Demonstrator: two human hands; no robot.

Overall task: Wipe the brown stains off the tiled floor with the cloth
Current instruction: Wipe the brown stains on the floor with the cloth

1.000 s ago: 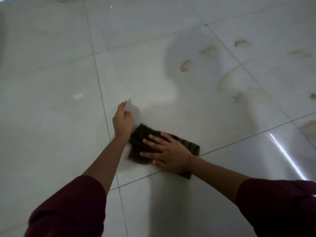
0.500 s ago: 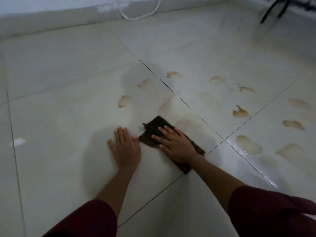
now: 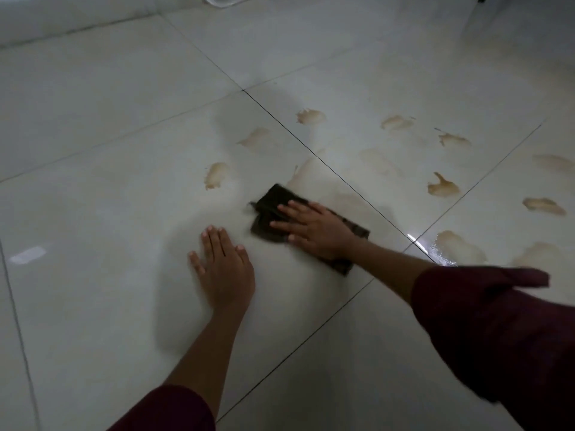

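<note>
Flat and spread, the right hand [image 3: 314, 231] is pressing the dark cloth [image 3: 270, 203] onto the tiled floor [image 3: 93, 150]. Beside it, the left hand [image 3: 222, 269] is lying open on bare tile. Brown stains [image 3: 441, 185] are sitting beyond the cloth.

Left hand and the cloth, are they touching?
Apart. The head view shows bare tile between the left hand, flat on the floor, and the cloth.
</note>
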